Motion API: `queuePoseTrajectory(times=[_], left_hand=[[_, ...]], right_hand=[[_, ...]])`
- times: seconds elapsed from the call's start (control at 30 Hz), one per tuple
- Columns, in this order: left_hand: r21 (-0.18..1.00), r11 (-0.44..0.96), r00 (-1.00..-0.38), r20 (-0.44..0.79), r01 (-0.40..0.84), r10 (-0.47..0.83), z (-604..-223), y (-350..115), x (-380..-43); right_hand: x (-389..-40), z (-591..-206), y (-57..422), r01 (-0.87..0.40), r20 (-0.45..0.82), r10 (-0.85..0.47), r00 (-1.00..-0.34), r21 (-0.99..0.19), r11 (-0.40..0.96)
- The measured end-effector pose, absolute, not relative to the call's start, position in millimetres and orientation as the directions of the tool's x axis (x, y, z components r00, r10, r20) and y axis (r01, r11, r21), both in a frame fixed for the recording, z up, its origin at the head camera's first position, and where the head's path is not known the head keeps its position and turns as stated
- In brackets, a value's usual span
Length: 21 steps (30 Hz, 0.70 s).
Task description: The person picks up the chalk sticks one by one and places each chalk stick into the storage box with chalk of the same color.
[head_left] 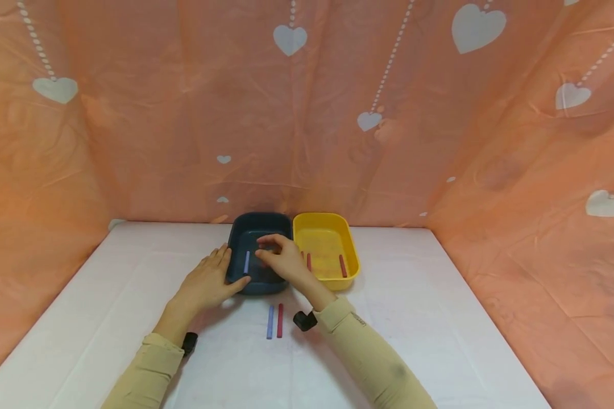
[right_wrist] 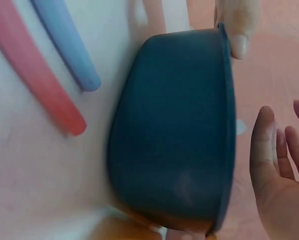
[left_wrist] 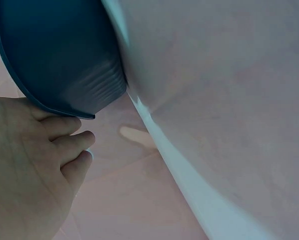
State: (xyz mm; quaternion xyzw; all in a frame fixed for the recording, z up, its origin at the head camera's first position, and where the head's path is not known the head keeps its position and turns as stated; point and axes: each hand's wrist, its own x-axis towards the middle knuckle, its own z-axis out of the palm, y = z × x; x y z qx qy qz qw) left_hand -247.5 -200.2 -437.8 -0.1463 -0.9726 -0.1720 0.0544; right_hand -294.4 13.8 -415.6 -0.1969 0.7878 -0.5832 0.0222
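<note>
On the white table point(head_left: 414, 318), near to the person and between the two forearms, lie a blue stick point(head_left: 270, 322) and a red stick point(head_left: 279, 321), side by side and apart. Each looks light and stiff, with a smooth, rounded body, so it may roll; if it is chalk-like, it could snap under hard bending. I would pinch it at its middle, across the narrow width, with thumb and forefinger, only gently.

Both sticks lie nearer to the person than the right hand point(head_left: 286, 262), which is above the dark blue basin point(head_left: 261, 288). Its thumb and fingers stand apart, softly bent, and I see nothing between them. Another blue stick point(head_left: 247, 262) lies inside this basin, to the left of that hand's fingertips. The left hand point(head_left: 204, 284) is spread against the basin's near-left corner, touching the rim. Red sticks point(head_left: 343, 266) are in the yellow basin point(head_left: 332, 284) just beside.
</note>
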Motion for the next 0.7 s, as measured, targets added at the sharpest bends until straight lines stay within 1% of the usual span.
queuePoseTrajectory(times=[0.13, 0.4, 0.7], left_hand=[[0.316, 0.9, -0.952, 0.153, 0.301, 0.265, -438, -200, -248], [0.323, 0.896, -0.952, 0.152, 0.304, 0.267, -438, -199, -246], [0.305, 0.901, -0.949, 0.164, 0.309, 0.269, -439, -200, -247]], right_hand=[[-284, -413, 25, -0.3, 0.205, -0.343, -0.917, -0.92, 0.251], [-265, -413, 44, -0.351, 0.252, -0.387, -0.887, -0.913, 0.209], [-242, -423, 61, -0.376, 0.234, -0.423, -0.876, -0.879, 0.294]])
